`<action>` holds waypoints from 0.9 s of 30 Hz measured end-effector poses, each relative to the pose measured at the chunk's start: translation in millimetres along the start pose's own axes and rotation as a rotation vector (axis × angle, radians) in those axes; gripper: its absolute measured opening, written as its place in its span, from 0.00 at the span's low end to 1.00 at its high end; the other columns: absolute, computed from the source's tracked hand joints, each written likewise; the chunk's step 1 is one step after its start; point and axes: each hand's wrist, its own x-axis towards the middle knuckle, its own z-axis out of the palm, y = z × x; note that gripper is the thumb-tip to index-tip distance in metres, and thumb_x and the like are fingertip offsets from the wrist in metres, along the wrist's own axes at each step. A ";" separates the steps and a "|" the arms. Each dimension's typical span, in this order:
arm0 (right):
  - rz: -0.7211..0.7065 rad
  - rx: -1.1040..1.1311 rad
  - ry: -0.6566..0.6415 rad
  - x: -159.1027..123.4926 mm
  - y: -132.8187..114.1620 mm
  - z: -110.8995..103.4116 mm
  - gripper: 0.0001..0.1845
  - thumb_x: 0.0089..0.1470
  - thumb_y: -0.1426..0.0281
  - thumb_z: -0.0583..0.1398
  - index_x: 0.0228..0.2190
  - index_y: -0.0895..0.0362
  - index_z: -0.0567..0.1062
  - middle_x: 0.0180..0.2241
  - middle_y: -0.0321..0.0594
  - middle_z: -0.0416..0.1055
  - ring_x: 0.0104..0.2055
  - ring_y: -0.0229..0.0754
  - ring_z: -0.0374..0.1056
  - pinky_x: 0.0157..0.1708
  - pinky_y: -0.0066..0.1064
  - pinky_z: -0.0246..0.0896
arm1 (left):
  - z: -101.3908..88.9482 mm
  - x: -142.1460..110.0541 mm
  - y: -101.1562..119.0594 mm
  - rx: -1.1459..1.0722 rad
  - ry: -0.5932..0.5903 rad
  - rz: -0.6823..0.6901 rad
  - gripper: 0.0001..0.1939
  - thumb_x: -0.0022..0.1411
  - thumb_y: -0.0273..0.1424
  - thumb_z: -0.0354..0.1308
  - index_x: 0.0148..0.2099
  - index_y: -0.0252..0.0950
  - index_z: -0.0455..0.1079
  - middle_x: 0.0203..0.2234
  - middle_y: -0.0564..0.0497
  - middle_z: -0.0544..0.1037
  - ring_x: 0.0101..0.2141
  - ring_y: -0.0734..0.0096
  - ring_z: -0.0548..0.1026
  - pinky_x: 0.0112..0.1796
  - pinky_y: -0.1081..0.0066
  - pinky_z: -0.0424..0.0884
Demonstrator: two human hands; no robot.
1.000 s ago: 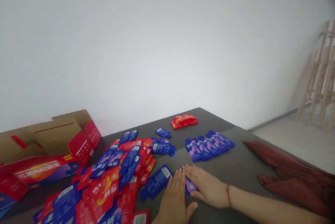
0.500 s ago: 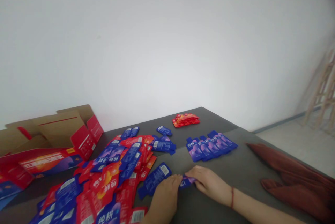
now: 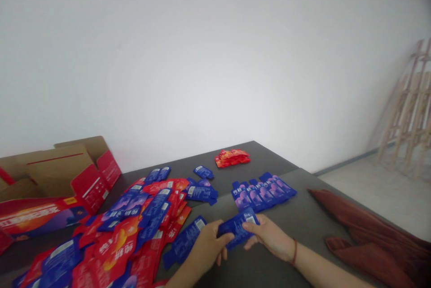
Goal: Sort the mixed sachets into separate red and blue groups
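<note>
A dark grey table (image 3: 303, 220) holds everything. An open brown and red cardboard box (image 3: 63, 176) sits at its left edge. A dark red cloth (image 3: 363, 229) lies along the right edge. A big messy pile of red and blue flat packets (image 3: 134, 225) covers the left part. A neat row of blue packets (image 3: 262, 191) lies in the middle, and a small red stack (image 3: 232, 158) sits at the far edge. Near the front edge, the left hand (image 3: 205, 250) and right hand (image 3: 269, 236) pinch one blue flat packet (image 3: 237, 229) between curled fingers, lifted just off the table.
</note>
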 end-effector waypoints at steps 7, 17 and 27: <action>-0.100 -0.507 0.269 2.2 -46.8 -56.5 0.24 0.53 0.52 0.56 0.35 0.60 0.77 0.31 0.44 0.77 0.31 0.49 0.75 0.39 0.41 0.69 | -29.1 -17.1 7.5 0.621 0.401 0.230 0.12 0.64 0.33 0.45 0.32 0.38 0.66 0.28 0.52 0.74 0.32 0.68 0.73 0.34 0.70 0.67; -0.343 -1.444 0.245 9.5 -93.4 -176.1 0.23 0.54 0.71 0.51 0.51 0.55 0.72 0.54 0.42 0.69 0.55 0.46 0.64 0.57 0.40 0.55 | -30.8 -6.4 -26.3 0.997 0.476 0.285 0.21 0.58 0.28 0.48 0.54 0.36 0.66 0.56 0.45 0.67 0.56 0.58 0.65 0.55 0.55 0.61; -0.230 -1.583 -0.008 7.6 -80.9 -200.2 0.33 0.46 0.78 0.52 0.55 0.55 0.68 0.60 0.43 0.60 0.62 0.47 0.55 0.61 0.42 0.46 | -29.1 -10.1 -22.8 0.964 0.385 0.177 0.22 0.59 0.28 0.47 0.54 0.35 0.67 0.57 0.44 0.66 0.57 0.59 0.63 0.57 0.56 0.60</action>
